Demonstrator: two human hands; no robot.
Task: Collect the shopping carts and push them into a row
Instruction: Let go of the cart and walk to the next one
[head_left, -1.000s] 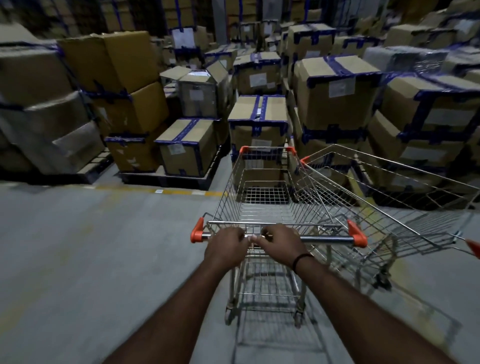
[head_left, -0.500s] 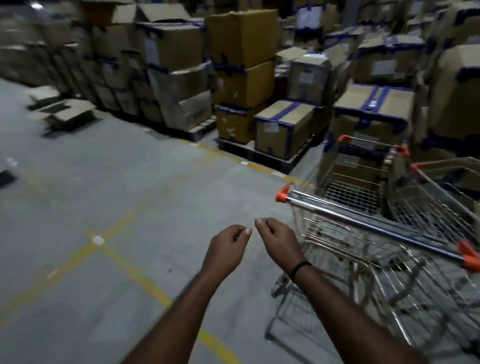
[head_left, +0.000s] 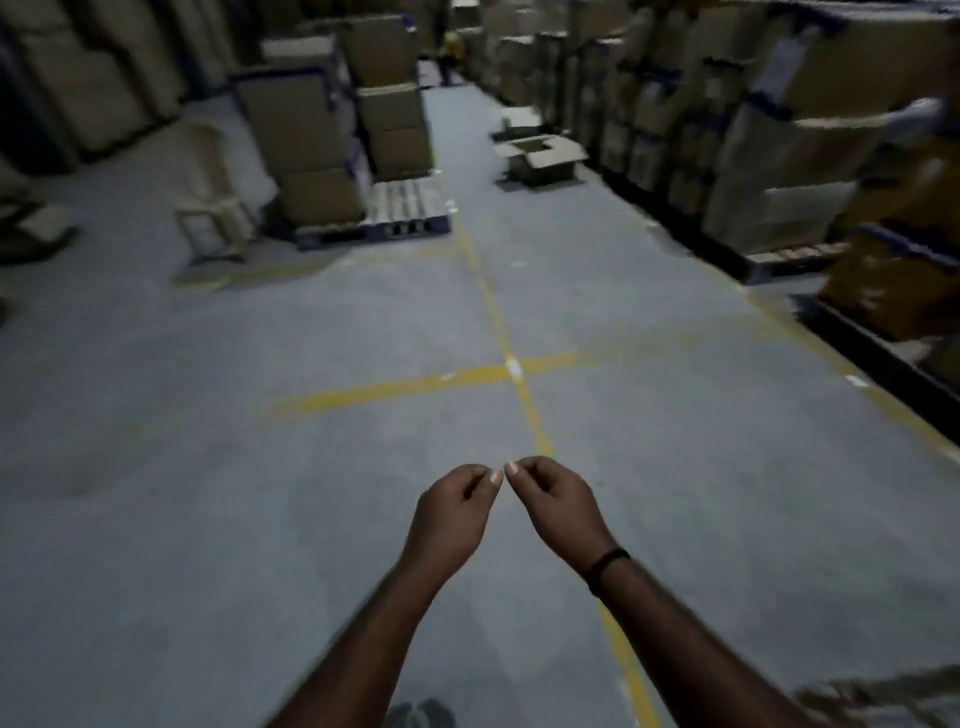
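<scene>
No shopping cart is in view. My left hand (head_left: 457, 499) and my right hand (head_left: 556, 499) hang side by side over the grey floor at lower centre. Both are loosely curled with nothing in them, and their thumb tips nearly touch. A black band (head_left: 608, 564) circles my right wrist.
Yellow floor lines cross (head_left: 514, 366) just ahead. Stacked cardboard boxes (head_left: 301, 145) on a pallet (head_left: 405, 210) stand at the back left, beside a small frame (head_left: 213, 228). A long row of boxes (head_left: 779, 156) lines the right. An open box (head_left: 543, 156) lies in the aisle.
Both hands let go of the cart handle. The view swung left, away from the carts, which are now out of sight, onto the open aisle.
</scene>
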